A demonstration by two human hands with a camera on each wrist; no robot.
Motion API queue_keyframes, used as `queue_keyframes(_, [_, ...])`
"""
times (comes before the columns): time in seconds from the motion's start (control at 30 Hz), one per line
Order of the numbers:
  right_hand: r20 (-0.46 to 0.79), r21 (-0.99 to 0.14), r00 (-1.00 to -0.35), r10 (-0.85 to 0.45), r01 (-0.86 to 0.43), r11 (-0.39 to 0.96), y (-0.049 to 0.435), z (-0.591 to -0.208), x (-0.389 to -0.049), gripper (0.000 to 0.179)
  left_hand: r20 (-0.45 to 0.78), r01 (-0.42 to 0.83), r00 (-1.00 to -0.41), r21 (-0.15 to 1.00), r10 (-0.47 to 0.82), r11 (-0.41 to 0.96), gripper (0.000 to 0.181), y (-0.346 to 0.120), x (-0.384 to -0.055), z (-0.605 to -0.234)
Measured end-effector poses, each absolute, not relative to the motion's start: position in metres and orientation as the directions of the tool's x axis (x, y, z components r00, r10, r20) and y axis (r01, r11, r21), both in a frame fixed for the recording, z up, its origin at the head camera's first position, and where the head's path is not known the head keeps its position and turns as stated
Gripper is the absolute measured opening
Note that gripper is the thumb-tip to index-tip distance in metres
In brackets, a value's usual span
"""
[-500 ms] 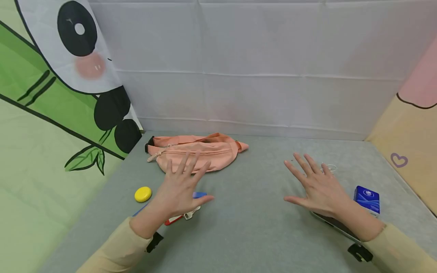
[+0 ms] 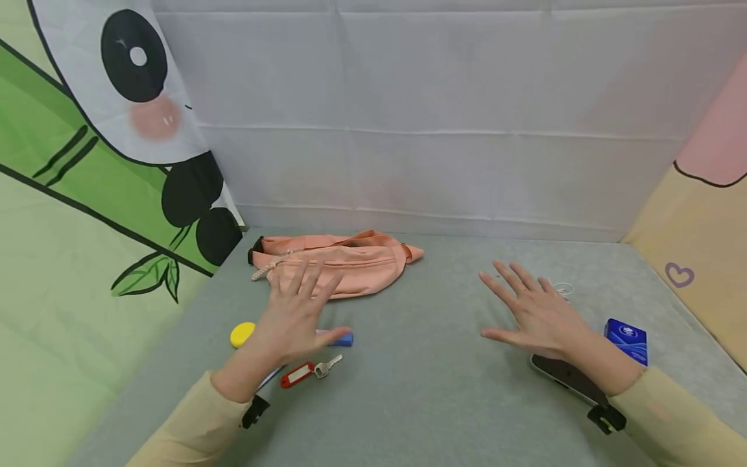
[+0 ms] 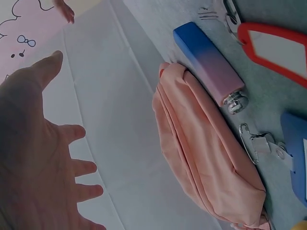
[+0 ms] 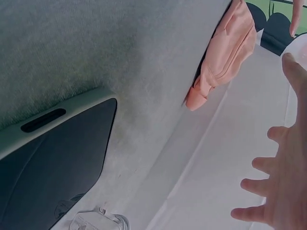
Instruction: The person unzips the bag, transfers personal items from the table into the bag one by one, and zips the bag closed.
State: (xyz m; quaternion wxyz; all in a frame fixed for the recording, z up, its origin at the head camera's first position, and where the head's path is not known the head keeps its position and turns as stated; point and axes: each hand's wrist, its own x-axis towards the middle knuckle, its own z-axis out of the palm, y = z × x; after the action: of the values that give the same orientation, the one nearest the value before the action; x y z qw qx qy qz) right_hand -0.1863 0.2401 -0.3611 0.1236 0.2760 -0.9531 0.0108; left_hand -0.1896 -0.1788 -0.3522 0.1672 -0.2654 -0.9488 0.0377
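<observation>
Left hand (image 2: 292, 327) and right hand (image 2: 533, 318) spread, grasping nothing, above a grey counter (image 2: 420, 402)
The left is near a red-tagged key (image 2: 320, 370) and yellow disc (image 2: 241, 333) toward the left edge; the right, near a phone (image 2: 563, 373) and blue packet (image 2: 627, 339) toward the right edge. A peach waist bag (image 2: 362, 271) lies along the far edge, near the far left corner.

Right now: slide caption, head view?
Left hand and right hand spread open above a gray table, peach waist bag toward the back.
</observation>
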Motion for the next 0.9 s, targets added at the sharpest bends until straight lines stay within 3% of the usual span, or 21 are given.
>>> queue_keyframes(0.43, [0.175,-0.112,-0.816,-0.552,-0.573,0.812,0.237,-0.361,-0.196,0.085,0.253,0.469,-0.851,-0.028,0.46,0.883,0.088,-0.198,-0.216,-0.354])
queue_keyframes(0.9, [0.145,-0.281,-0.834,-0.533,-0.551,0.786,0.232,-0.359,-0.202,0.081,0.226,0.491,-0.862,0.144,0.454,0.859,0.082,-0.205,-0.255,-0.357])
